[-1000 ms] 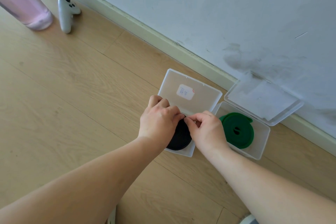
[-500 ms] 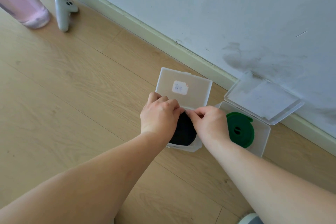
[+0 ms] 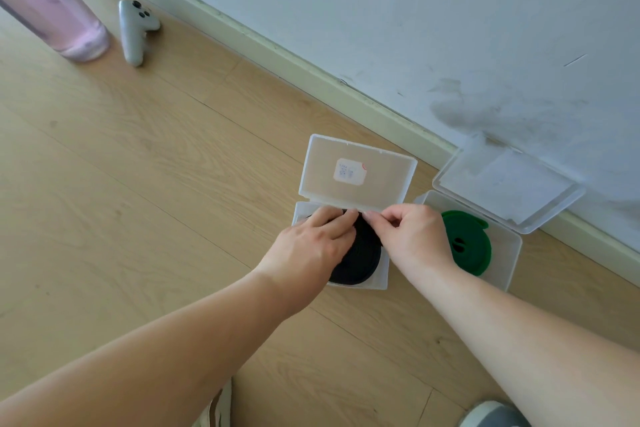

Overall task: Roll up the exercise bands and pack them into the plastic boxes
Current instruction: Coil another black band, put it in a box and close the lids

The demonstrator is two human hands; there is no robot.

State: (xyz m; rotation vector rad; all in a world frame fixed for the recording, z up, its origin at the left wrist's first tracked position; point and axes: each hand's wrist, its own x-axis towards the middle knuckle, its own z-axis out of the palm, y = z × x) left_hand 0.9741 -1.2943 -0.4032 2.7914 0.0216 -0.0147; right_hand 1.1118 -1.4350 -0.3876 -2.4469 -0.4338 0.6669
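Head view: green band (image 3: 467, 248) already boxed; my left hand (image 3: 308, 246) presses flat and my right hand (image 3: 412, 236) pinches the black band (image 3: 363, 258) into its box (image 3: 379, 284), lids (image 3: 322, 180) open.

The coiled black rubber band (image 3: 360, 260) and coiled green rubber band (image 3: 472, 253) are both plain, unpatterned. The rectangular clear plastic boxes (image 3: 382, 272) look milky; the tall translucent bottle (image 3: 69, 31) is pink, the plank floor (image 3: 138, 184) pale wood-grain.

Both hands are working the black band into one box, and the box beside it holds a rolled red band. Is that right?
Almost. The head view shows a green band in the neighbouring box, not a red one. The left hand and right hand are indeed at the black band.
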